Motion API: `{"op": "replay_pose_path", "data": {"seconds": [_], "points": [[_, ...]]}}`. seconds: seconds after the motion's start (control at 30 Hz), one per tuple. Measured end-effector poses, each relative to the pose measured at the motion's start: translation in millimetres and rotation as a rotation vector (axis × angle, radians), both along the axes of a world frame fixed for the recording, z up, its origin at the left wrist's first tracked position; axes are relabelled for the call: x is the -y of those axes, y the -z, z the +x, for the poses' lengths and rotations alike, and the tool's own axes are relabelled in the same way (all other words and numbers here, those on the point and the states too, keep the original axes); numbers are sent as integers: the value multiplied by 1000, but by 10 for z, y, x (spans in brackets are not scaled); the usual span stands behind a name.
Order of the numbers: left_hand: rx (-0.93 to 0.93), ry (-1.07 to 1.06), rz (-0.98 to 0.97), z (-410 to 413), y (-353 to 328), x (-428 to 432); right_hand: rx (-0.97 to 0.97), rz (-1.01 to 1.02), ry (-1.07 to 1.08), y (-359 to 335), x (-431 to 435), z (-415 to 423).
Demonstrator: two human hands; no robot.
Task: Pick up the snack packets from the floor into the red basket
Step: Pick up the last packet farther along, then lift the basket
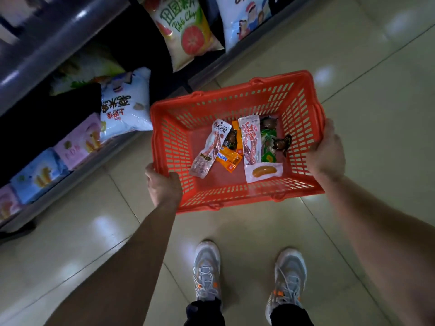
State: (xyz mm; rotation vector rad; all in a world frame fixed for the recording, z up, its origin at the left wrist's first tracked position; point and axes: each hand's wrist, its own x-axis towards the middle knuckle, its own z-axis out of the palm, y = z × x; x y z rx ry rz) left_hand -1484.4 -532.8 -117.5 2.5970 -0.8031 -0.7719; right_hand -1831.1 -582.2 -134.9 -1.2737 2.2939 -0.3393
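Note:
The red basket [235,100] is held up above the tiled floor in the middle of the head view. My left hand [163,188] grips its near-left corner. My right hand [326,151] grips its right rim. Inside lie several snack packets: a long clear meat packet [207,151], a second red-and-white meat packet [250,140], an orange packet [229,161], a white packet with a sausage [263,171] and green and dark packets [273,142] at the right. I see no packets on the floor.
A store shelf [70,161] runs along the left, stocked with big snack bags: a white bag [124,107], a grapefruit-print chips bag [186,31], pink and blue bags lower down. My two grey sneakers [207,271] stand on the glossy tiles below the basket.

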Motion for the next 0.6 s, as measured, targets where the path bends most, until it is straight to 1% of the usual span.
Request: {"op": "replay_pose_path", "data": {"seconds": [0.23,0.4,0.53,0.6], "points": [[-32,-41,76,31,-17,180,-14,28,-90,10,850,111],[-52,-67,107,-82,19,245,11,58,-205,-22,1338,111],[-18,-27,135,-183,-46,283,37,119,-239,-165,1551,132],[42,53,122,-226,-133,301,-50,111,-332,-287,1536,150]]}}
